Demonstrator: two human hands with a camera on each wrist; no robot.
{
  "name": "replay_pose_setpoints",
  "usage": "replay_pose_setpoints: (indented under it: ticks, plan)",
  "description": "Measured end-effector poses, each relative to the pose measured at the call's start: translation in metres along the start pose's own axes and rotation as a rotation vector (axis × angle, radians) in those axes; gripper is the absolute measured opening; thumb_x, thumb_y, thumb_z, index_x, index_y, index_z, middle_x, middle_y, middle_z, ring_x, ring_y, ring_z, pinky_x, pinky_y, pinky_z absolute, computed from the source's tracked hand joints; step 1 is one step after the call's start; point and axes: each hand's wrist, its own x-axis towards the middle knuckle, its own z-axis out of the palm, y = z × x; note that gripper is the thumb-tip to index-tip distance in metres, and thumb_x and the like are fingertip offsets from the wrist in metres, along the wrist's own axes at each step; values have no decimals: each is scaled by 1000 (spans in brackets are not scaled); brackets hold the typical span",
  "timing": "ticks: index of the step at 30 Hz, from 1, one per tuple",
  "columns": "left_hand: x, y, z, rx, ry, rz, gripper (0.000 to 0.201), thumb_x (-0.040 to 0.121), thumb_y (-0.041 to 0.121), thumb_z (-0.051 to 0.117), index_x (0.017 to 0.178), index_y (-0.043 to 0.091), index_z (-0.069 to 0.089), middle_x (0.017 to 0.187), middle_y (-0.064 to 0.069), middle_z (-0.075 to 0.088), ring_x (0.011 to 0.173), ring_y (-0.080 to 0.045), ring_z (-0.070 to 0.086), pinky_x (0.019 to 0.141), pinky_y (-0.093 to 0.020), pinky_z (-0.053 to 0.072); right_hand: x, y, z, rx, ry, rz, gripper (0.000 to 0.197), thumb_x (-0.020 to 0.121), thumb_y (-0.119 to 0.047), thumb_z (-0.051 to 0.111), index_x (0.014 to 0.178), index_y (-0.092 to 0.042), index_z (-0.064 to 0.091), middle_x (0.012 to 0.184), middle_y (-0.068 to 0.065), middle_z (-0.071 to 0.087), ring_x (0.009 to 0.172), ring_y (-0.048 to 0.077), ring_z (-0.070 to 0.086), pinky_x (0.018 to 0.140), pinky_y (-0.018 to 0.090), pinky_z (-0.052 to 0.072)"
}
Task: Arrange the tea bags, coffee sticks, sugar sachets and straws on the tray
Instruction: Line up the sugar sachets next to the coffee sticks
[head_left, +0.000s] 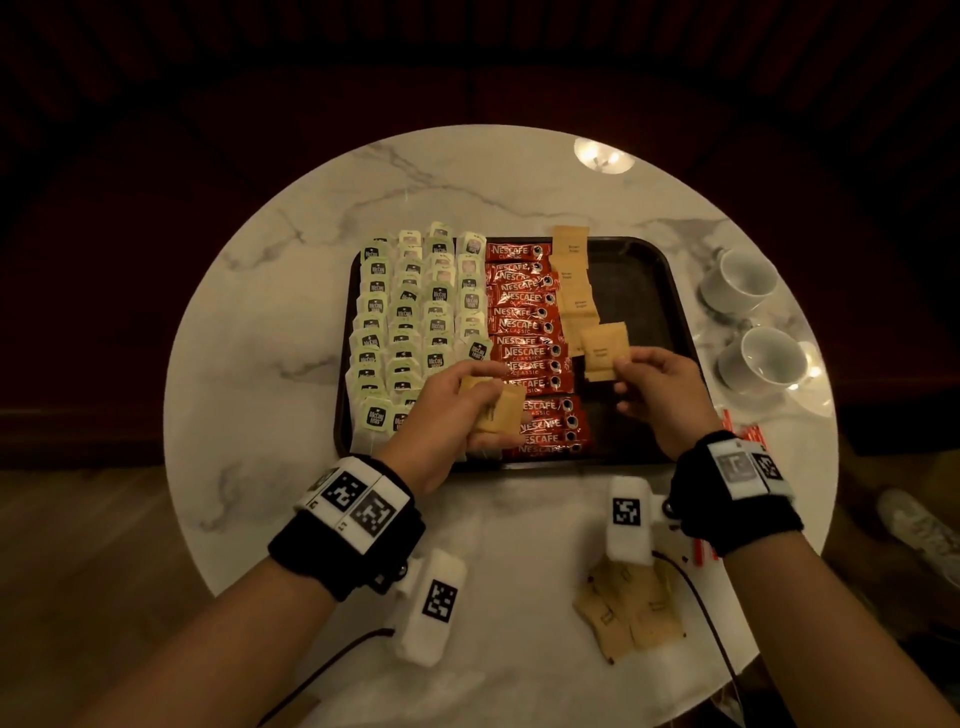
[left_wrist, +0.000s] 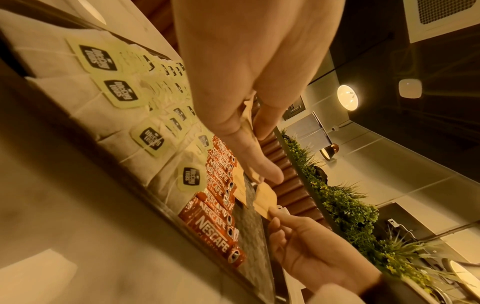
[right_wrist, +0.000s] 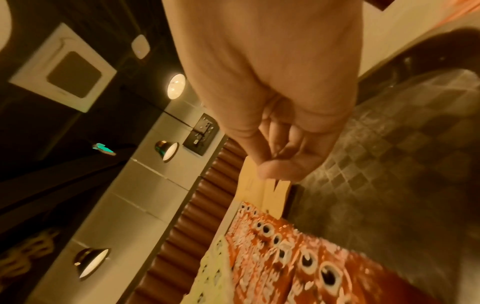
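Left hand (head_left: 451, 402): fingers curled round brown sugar sachets (head_left: 498, 410) above the coffee sticks (head_left: 524, 322).
Right hand (head_left: 658, 392): pinches two sugar sachets (head_left: 602, 349) over the tray (head_left: 644, 291).

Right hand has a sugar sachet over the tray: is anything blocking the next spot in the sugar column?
Nothing visible does. The right hand pinches a sugar sachet above the near end of the sugar column; the tray floor below and beside it is bare.
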Motion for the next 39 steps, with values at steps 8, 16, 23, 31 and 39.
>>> replay_pose_setpoints:
  ticks: [8,16,23,31,39]
  plan:
    - [0,-3,0,24,-17,-49,22,100,9,49,119,7,58,119,-20,60,92,-32,72,65,-40,62,35,10,4,-275,137,62,21,95,-18,62,114,-12,66,94,3,66,82,15,60,66,31,50]
    - [1,-4,-1,29,-1,-59,20,100,10,50,118,10,58,123,-20,58,92,-32,72,64,-38,62,29,10,12,-461,168,0,18,90,-27,68,102,-12,67,100,6,67,75,15,60,62,28,50]
    - [0,-4,-1,32,1,-62,20,100,10,49,118,10,58,122,-19,58,92,-32,72,65,-38,62,27,9,11,-577,176,-1,18,89,-33,68,92,-15,64,102,6,66,97,22,62,89,40,52]
    - [0,-5,0,-7,-10,-52,25,98,1,46,119,11,55,121,-18,56,92,-31,71,66,-37,62,27,-1,12,-660,190,-159,29,89,-30,70,110,-12,64,113,8,64,104,23,60,85,33,48]
    - [4,1,9,-132,-13,-7,34,94,-11,40,119,11,40,112,-15,51,90,-33,67,71,-35,61,-30,-29,31,-349,-379,-288,16,98,-31,56,103,-21,68,89,-12,63,68,-4,57,62,18,45]
